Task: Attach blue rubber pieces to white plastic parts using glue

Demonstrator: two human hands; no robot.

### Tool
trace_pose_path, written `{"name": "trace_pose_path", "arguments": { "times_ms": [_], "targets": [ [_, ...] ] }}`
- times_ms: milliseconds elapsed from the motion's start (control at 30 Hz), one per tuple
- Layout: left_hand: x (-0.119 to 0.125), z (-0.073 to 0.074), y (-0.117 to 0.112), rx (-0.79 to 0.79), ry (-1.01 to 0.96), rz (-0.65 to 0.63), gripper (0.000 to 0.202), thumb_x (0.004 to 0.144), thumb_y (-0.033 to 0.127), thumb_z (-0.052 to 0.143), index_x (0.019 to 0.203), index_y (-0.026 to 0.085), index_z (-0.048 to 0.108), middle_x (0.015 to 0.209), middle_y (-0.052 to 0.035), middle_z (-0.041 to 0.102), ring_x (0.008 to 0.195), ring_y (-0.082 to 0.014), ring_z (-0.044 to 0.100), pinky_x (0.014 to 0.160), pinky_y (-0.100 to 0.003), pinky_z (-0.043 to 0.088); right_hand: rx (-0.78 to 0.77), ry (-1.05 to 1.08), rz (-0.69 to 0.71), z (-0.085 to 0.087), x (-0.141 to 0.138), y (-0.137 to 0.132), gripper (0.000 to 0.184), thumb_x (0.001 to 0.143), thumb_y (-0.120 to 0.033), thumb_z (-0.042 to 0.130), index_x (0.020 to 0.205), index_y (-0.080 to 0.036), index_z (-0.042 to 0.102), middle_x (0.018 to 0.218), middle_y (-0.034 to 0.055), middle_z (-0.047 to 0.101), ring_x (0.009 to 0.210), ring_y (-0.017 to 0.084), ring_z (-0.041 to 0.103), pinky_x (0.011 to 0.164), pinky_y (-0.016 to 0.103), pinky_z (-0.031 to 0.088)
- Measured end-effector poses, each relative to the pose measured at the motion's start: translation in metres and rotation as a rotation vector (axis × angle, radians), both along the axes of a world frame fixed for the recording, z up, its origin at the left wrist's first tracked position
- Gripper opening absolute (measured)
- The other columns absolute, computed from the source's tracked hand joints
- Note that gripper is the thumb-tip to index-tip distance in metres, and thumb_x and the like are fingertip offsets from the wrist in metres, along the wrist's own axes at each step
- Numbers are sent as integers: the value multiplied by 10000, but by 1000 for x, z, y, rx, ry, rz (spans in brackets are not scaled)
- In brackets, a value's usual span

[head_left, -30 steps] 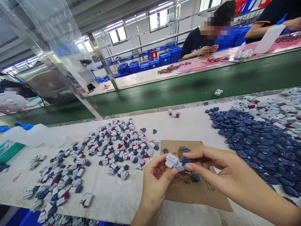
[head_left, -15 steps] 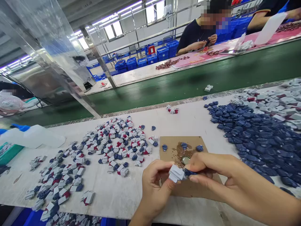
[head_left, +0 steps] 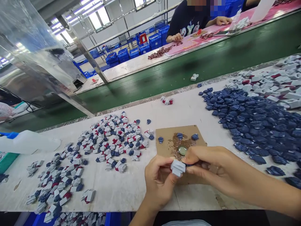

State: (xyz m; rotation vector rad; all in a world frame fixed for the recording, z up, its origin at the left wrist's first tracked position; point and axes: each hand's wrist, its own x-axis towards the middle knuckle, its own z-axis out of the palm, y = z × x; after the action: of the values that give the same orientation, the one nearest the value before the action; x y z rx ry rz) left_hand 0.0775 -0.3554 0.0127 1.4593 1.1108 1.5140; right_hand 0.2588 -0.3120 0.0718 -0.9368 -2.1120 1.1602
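Pinched between the thumb and fingers of my left hand [head_left: 158, 180] is a light-grey blocky plastic part [head_left: 178, 168], with a little dark red at its left side. My right hand [head_left: 209, 163] grips a dark-blue plastic piece [head_left: 188, 164], mostly covered by its fingers, against the grey part's right side. Whether the two pieces are joined cannot be seen. Below and behind my hands lies a brown cardboard sheet [head_left: 166, 133] with a wet stain. On it are a small round dish of clear liquid [head_left: 182, 150] and three loose blue pieces [head_left: 180, 136].
Assembled grey, red and blue parts [head_left: 113, 138] cover the left of the table. A heap of blue pieces [head_left: 258, 122] and grey parts [head_left: 270, 83] lie right. Plastic bottles [head_left: 35, 141] lie far left. Beyond the green conveyor belt [head_left: 150, 84] sits a co-worker [head_left: 185, 20].
The camera view has shifted, with the scene sliding up and slightly left. My hands keep the grey part and blue piece together, turned slightly. The co-worker's hands have moved apart, down to the table.
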Motion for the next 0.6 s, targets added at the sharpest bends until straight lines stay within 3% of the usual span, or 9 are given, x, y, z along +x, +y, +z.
{"name": "trace_pose_path", "arguments": {
  "times_ms": [67, 133, 200, 267, 367, 433, 500, 567, 600],
  "targets": [
    [2, 6, 1, -201, 17, -38, 173, 759, 195, 739, 929, 200, 710, 805, -36, 707, 704, -146, 677, 587, -195, 545, -149, -1, -32, -10, -2, 4, 181, 895, -303, 525, 774, -192, 602, 677, -1, 615, 566, 122, 559, 494, 214, 413],
    [-2, 14, 3, -325, 105, -97, 274, 776, 187, 691, 1049, 206, 695, 859, -46, 711, 735, -156, 671, 586, -207, 541, -230, -12, -31, -18, -4, 8, 190, 890, -337, 533, 828, -188, 635, 705, 4, 635, 584, 126, 568, 511, 216, 420],
    [-13, 23, 3, -295, 282, -176, 373, 800, 168, 626, 1166, 226, 663, 900, -51, 706, 754, -166, 656, 604, -229, 536, -245, -33, 29, -21, -3, 12, 239, 894, -387, 537, 891, -193, 676, 727, 13, 666, 626, 144, 599, 550, 232, 446],
    [-33, 27, 2, -189, 541, -176, 353, 825, 158, 568, 1157, 223, 669, 916, -61, 707, 770, -180, 650, 639, -259, 536, -204, -65, 18, -20, 6, 17, 323, 910, -453, 513, 1006, -210, 703, 832, 43, 716, 720, 182, 648, 606, 266, 485],
    [-70, 21, -3, -42, 1029, 89, 287, 871, 201, 544, 1123, 173, 680, 932, -97, 702, 827, -228, 653, 674, -306, 535, -122, -108, -212, -18, 36, 27, 435, 907, -559, 472, 1107, -243, 694, 958, 75, 738, 795, 225, 678, 619, 298, 513],
    [-89, 12, -4, 74, 1329, 322, 337, 891, 256, 564, 1195, 141, 655, 976, -129, 680, 878, -260, 640, 664, -321, 526, -124, -128, -404, -19, 59, 30, 415, 906, -561, 477, 1094, -258, 690, 924, 71, 739, 797, 225, 683, 617, 288, 509],
    [-98, 2, -1, 226, 1515, 475, 413, 886, 304, 600, 1252, 113, 625, 1015, -160, 650, 894, -276, 622, 663, -332, 514, -118, -148, -608, -19, 76, 27, 336, 923, -501, 491, 1080, -270, 677, 887, 58, 734, 802, 212, 678, 626, 279, 486],
    [-98, -3, 8, 376, 1582, 510, 470, 872, 341, 625, 1270, 92, 608, 1070, -192, 633, 939, -299, 612, 739, -373, 514, -71, -192, -788, -22, 87, 19, 283, 947, -448, 477, 1080, -278, 660, 876, 50, 730, 783, 203, 669, 590, 286, 449],
    [-97, -5, 14, 437, 1585, 462, 462, 871, 343, 622, 1262, 99, 610, 1086, -190, 640, 965, -304, 612, 787, -390, 511, -27, -221, -858, -24, 91, 15, 276, 957, -437, 459, 1080, -281, 651, 861, 50, 729, 756, 202, 666, 551, 293, 424]
  ]
}}
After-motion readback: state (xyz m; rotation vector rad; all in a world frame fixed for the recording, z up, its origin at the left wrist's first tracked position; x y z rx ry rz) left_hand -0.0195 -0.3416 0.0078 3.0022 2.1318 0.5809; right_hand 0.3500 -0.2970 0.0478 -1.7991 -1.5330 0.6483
